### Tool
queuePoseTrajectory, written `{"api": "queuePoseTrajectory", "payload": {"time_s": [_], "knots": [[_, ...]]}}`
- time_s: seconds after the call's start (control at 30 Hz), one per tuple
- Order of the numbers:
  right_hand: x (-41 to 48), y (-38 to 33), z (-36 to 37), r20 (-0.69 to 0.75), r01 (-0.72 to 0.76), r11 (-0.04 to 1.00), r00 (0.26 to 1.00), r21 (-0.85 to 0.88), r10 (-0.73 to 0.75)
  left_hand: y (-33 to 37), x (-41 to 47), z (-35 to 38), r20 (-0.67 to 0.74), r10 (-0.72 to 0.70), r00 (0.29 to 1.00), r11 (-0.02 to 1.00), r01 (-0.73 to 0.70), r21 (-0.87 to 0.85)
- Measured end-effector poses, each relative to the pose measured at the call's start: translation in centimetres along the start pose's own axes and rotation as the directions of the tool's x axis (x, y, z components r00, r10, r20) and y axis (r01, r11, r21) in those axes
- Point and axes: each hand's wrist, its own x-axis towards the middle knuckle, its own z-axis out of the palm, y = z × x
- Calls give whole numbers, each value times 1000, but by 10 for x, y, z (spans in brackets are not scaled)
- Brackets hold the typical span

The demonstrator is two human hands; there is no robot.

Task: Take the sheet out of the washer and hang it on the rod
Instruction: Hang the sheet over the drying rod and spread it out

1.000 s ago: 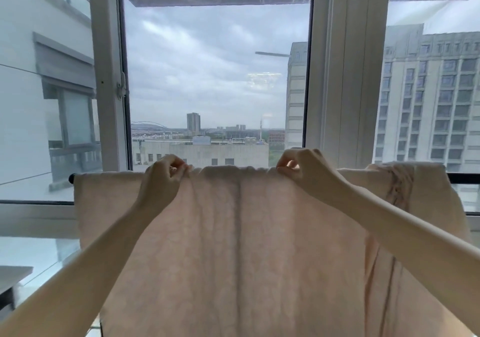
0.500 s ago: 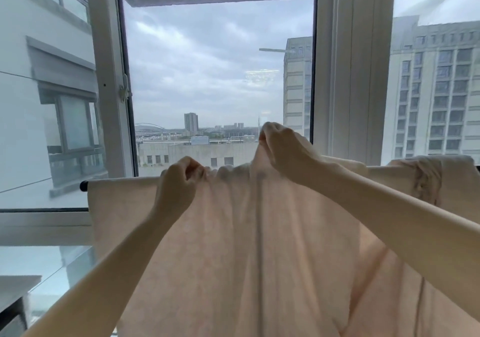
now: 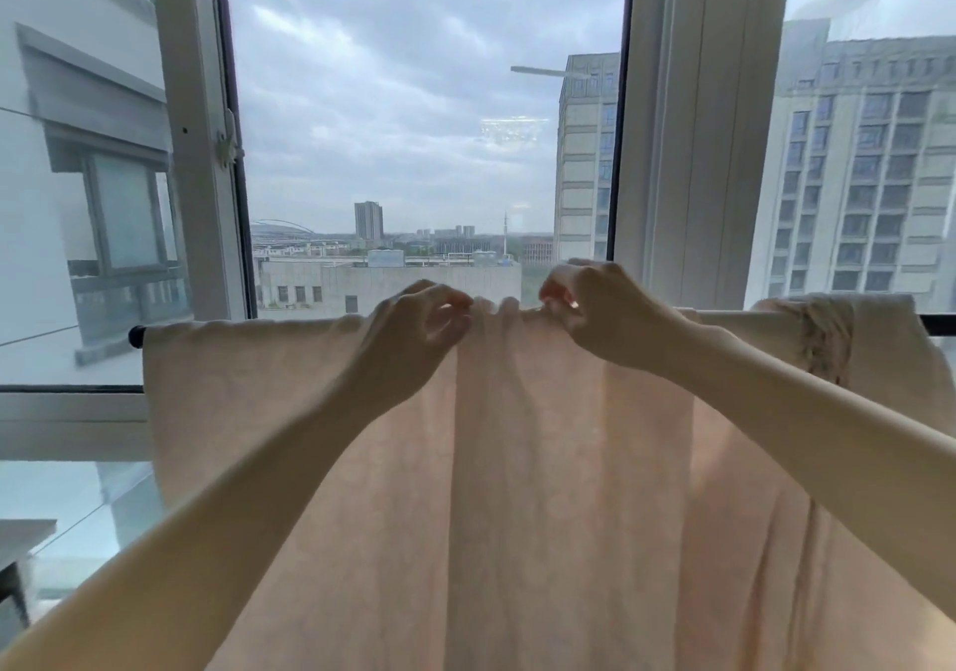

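Both forearms are raised and reach forward to the rod (image 3: 137, 335). My left hand (image 3: 419, 329) has curled fingers, with thumb and fingertips pinching the top fold of the sheet (image 3: 517, 463). My right hand (image 3: 595, 308) pinches the same fold just beside it.

Count: two hands, one sheet, one rod.

The sheet hangs over the rod, bunched between my hands. Its left edge sits just inside the rod's end cap. At right, bare rod shows past the sheet. The window (image 3: 424, 101) is behind.

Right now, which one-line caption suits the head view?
Left hand and right hand pinch the top of a sheet draped over a rod at a window.
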Motion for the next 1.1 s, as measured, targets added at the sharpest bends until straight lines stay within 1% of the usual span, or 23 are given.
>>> {"api": "queuePoseTrajectory", "payload": {"time_s": [0.1,0.2,0.27,0.37,0.4,0.47,0.5,0.53,0.63,0.7,0.77,0.83,0.9,0.93,0.97,1.0,1.03,1.1], "knots": [[-16,18,-8,25,-77,997,997,-1,77,1,12,11,24,23,999,1000,-22,-21],[-29,31,-14,22,-100,995,995,10,100,-1,19,12,45,-3,999,1000,2,15],[-35,36,-15,1,-100,994,995,31,100,-8,19,5,103,-51,993,998,48,26],[-41,36,-13,-68,-64,997,995,50,67,-20,16,-11,203,-64,977,998,61,19],[-43,34,-10,-100,-42,999,994,11,43,-22,16,-15,202,-64,977,998,65,1],[-45,29,-2,-167,7,981,985,-194,-40,-26,16,-22,135,-61,989,997,66,-29],[-45,26,2,-190,9,957,979,-289,-67,-27,15,-25,91,-57,994,997,62,-48],[-45,23,4,-210,-14,939,976,-344,-62,-30,14,-28,53,-60,997,995,64,-73],[-40,16,5,-232,-59,919,972,-390,-36,-41,10,-34,-12,-74,997,990,72,-118],[-35,11,1,-244,-76,932,970,-353,-14,-45,8,-33,-41,-59,997,996,57,-64],[-28,6,-3,-260,-115,950,965,-289,37,-46,7,-28,-74,11,997,999,-8,35],[-20,4,-10,-310,-171,961,946,-217,98,-47,6,-27,-152,62,986,994,-47,98],[-17,7,-16,-349,-228,958,924,-175,156,-55,4,-32,-271,52,961,993,-21,118],[-18,10,-19,-344,-261,952,919,-158,195,-62,3,-36,-308,21,951,992,19,128],[-20,14,-20,-320,-280,950,921,-141,224,-69,1,-41,-308,-17,951,986,66,151],[-23,17,-19,-281,-278,952,931,-128,235,-76,0,-44,-272,-43,961,977,98,191],[-26,21,-16,-228,-254,961,948,-113,223,-80,-2,-45,-220,-52,974,965,106,241],[-32,27,-10,-142,-160,983,979,-85,147,-83,-3,-46,-154,-65,986,942,112,317]]}}
